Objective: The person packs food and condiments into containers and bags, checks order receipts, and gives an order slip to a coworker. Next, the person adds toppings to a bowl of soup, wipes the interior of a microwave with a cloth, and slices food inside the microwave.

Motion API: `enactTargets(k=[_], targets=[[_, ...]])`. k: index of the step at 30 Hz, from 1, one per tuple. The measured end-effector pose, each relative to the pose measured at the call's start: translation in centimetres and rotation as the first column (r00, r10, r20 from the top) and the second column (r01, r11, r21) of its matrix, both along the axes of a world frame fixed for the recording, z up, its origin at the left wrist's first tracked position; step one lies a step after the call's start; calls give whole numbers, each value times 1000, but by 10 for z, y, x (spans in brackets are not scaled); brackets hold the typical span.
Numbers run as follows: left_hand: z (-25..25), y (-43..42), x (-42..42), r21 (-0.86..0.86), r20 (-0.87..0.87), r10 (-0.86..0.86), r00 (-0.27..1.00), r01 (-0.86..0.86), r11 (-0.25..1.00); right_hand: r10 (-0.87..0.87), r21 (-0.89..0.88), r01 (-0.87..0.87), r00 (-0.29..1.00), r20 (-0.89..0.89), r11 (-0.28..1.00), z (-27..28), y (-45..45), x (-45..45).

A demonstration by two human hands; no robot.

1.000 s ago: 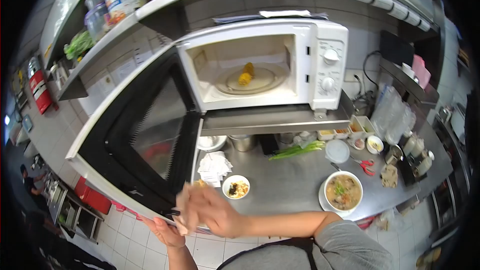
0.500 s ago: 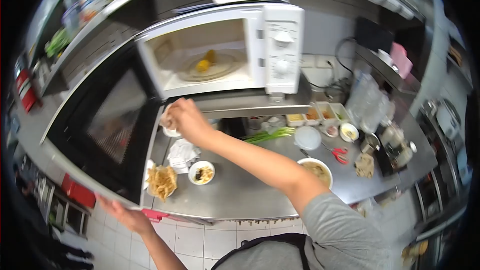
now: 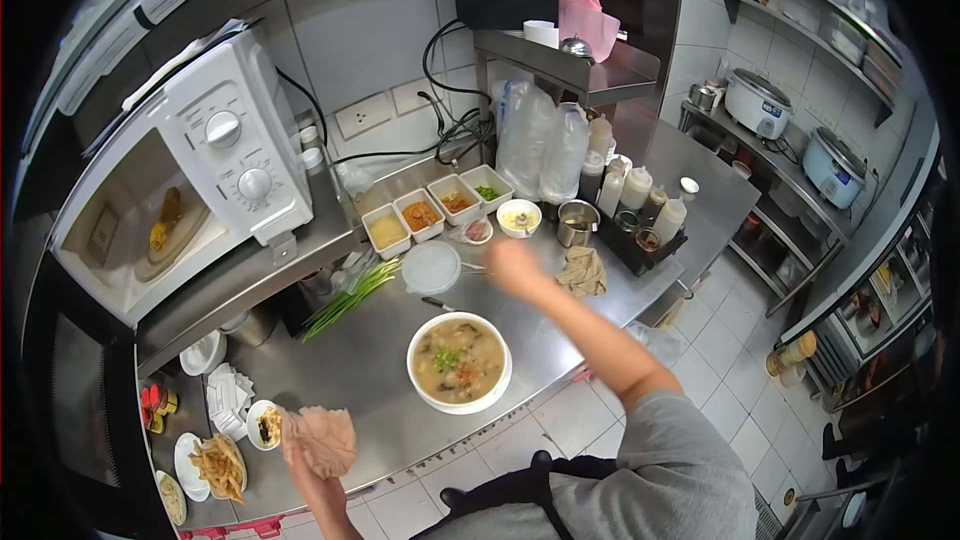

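Observation:
My left hand is closed on a crumpled pinkish-brown cloth, beside a small white bowl with dark and yellow food. My right hand is smeared by motion over the counter, just below a small white bowl of yellow food and left of a folded brown cloth. Its fingers cannot be made out. A thin metal tip shows at its left, by a round translucent lid. A large white bowl of soup stands below, between my hands.
The microwave stands open at the left, yellow food inside. Green stalks, fried food and white paper slips lie on the counter. Sauce bottles and plastic bags stand behind; rice cookers are at the right.
The view has swung right. The pinkish-brown cloth, in my right hand before, is now in my left, which has left the microwave door. My right hand has moved right across the counter; the red scissors handles are hidden.

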State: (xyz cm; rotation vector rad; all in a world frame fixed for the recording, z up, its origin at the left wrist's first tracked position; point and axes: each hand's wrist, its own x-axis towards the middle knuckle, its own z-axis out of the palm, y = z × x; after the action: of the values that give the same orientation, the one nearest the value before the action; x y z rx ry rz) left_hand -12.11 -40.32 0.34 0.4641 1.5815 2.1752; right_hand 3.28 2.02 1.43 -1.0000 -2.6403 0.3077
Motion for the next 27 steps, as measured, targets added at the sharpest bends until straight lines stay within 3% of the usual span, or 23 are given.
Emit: enactTargets(k=[1, 2, 5, 7, 10, 11, 13, 15, 17, 18, 19, 20, 21, 22, 23, 25, 27], targets=[[-2, 4, -1, -191, -216, 8, 976, -50, 980, -295, 192, 269, 948, 119, 944, -1, 35, 19], [24, 15, 13, -352, -80, -5, 997, -24, 936, -407, 358, 337, 903, 140, 871, -32, 87, 35], [16, 23, 9, -456, -266, 29, 963, -152, 877, -633, 209, 598, 749, 196, 773, -23, 121, 75], [21, 23, 10, -448, -255, -7, 967, -112, 887, -627, -13, 652, 734, 261, 758, -45, 153, 91], [19, 13, 8, -468, -255, -57, 965, -72, 881, -446, -189, 521, 832, 330, 832, -40, 173, 102], [16, 9, 9, -479, -254, -76, 964, -57, 876, -428, -101, 474, 853, 300, 875, -44, 179, 109], [15, -2, 8, -495, -227, -77, 971, -47, 868, -516, -41, 539, 824, 235, 841, -10, 150, 121], [13, -9, 2, -484, -217, -78, 973, -38, 874, -577, 73, 575, 816, 7, 815, -10, 121, 134], [1, -22, -6, -460, -214, -63, 975, -44, 887, -504, 117, 497, 863, 37, 860, -56, 120, 159], [-5, -28, -9, -475, -205, -85, 975, -23, 880, -484, -29, 501, 848, 217, 865, -68, 123, 172], [-9, -29, -15, -486, -202, -92, 975, -18, 874, -471, 11, 480, 856, 214, 877, -100, 140, 184], [-11, -30, -22, -492, -202, -85, 976, -26, 870, -376, 138, 371, 927, 10, 918, -110, 137, 195], [-10, -32, -26, -473, -207, -84, 975, -24, 881, -374, 53, 393, 901, -219, 918, -107, 127, 197], [-9, -33, -30, -452, -212, -83, 974, -23, 892, -498, -386, 367, 802, -330, 846, -45, 73, 179], [-10, -36, -37, -446, -230, -92, 969, -21, 895, -474, -529, 219, 777, -414, 820, -9, 40, 171], [-7, -39, -49, -433, -255, -119, 960, -3, 901, -304, -601, -126, 771, -560, 789, 68, -33, 139], [-3, -39, -55, -424, -258, -169, 951, 46, 905, -147, -591, -311, 787, -599, 744, 131, -99, 97]])
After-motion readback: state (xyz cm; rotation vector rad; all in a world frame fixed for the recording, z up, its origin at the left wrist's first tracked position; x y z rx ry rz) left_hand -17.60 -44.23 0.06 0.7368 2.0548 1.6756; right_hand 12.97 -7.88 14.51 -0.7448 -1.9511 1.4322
